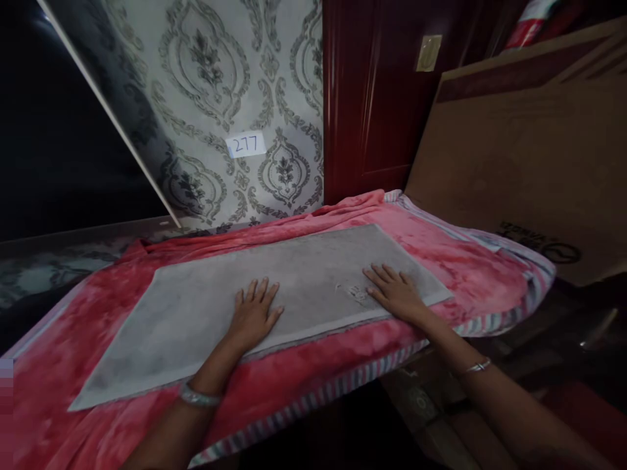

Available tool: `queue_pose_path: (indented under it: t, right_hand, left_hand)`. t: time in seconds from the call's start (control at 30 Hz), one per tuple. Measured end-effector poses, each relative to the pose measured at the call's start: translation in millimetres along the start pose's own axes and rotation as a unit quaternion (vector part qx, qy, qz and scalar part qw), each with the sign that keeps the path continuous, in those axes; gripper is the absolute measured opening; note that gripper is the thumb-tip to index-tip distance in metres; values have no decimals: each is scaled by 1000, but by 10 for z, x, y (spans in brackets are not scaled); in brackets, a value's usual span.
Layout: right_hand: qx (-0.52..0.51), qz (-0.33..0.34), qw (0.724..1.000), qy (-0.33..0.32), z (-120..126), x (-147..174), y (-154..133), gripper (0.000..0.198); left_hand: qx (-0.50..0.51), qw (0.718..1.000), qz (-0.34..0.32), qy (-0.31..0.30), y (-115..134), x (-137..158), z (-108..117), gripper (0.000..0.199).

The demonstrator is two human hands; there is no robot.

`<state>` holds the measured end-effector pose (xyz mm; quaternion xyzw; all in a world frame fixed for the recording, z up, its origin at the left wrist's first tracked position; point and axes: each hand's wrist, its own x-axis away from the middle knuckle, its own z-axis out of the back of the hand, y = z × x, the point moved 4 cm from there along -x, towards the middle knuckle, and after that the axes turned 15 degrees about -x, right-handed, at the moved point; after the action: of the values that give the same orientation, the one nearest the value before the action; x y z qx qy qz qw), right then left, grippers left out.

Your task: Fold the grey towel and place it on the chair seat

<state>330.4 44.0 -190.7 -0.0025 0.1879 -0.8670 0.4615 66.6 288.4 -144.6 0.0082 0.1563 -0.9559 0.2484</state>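
Observation:
A long grey towel (313,274) lies spread flat, its near edge showing what looks like a second layer beneath. Flat on its middle front part rests my left hand (253,314), fingers spread and holding nothing. My right hand (396,292) lies on the towel's right part, also with fingers apart and nothing in it. Beside the right fingertips is a small pale embroidered or printed mark (353,292) that I cannot read. Under the towel is a red and pink plush blanket (470,274) with a striped border.
Behind stands a patterned wallpapered wall (206,59) with a paper label (245,144) reading 277. A dark screen-like panel (63,124) is at the left. A dark red door (372,98) and a large cardboard box (519,143) stand at the back and right.

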Motion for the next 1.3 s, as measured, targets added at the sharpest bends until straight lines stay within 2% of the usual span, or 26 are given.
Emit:
queue_pose_path:
  t: [0.1,0.27,0.37,0.53,0.63,0.7,0.77,0.9,0.97,1.07,1.3]
  right_hand:
    - [-3,5,1000,1,-13,38,0,61]
    - [-18,-1,999,-34,92,-8,17,61]
    - [-13,-39,998,-38,188,6,212,64]
    - [-8,-123,992,4,353,180,719,63]
    - [5,-175,984,14,421,246,842,61]
    - [17,-182,983,32,461,196,754,58]
    - [11,-158,987,41,472,55,549,57]
    - [-39,-81,996,12,403,-363,89,61]
    - [-45,-54,998,-5,348,-535,-18,61]
    - [-36,-48,998,-16,248,-660,23,61]
    - [-29,-53,998,1,83,-653,233,63]
  left_hand:
    - [-6,1000,-1,4,-9,30,-97,60]
    - [-21,1000,-1,12,-47,-6,-99,60]
    - [-31,999,-2,17,-49,-38,-114,59]
    - [-33,999,2,14,-43,-43,-124,60]
    - [-34,999,4,2,-28,-39,-103,60]
    - [-34,999,6,-2,-19,-39,-90,60]
    - [-34,999,7,-1,-14,-38,-82,60]
    - [-38,999,3,8,-22,-30,-77,59]
    - [-37,999,4,7,-32,-23,-78,59]
    - [-30,1000,4,6,-32,-9,-75,59]
    - [-7,1000,-17,15,-75,27,-77,59]
